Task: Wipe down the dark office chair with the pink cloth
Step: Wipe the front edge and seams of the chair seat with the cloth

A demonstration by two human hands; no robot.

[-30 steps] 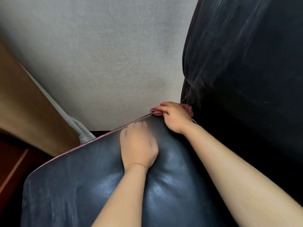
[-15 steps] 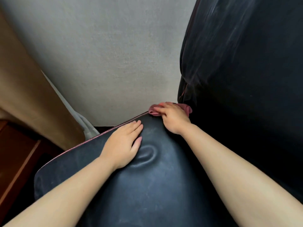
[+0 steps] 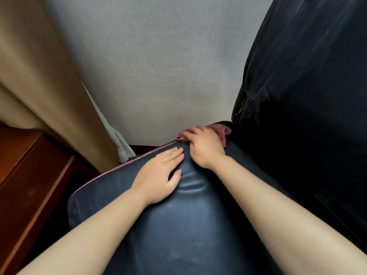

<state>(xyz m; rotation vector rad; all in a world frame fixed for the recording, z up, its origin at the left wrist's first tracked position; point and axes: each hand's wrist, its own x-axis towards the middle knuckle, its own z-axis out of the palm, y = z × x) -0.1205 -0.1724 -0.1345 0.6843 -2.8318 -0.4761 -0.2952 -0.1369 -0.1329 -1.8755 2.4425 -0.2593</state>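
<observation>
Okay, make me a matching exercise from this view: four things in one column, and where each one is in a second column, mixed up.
Things:
1. pink cloth
2. left hand
3. tan curtain
4. wooden furniture

Places or states:
A. hanging at the upper left, beside the grey wall
B. low at the left edge, below the curtain
C. lying flat with straight fingers on the chair cushion
D. bunched under the right hand at the cushion's far edge

Pairs: 1-D, 2-C, 3-A, 4-B

Tan curtain [image 3: 39, 80] left, white sheer [image 3: 119, 141] beside it, wood cabinet [image 3: 25, 175] below, grey wall [image 3: 158, 66] behind.
</observation>
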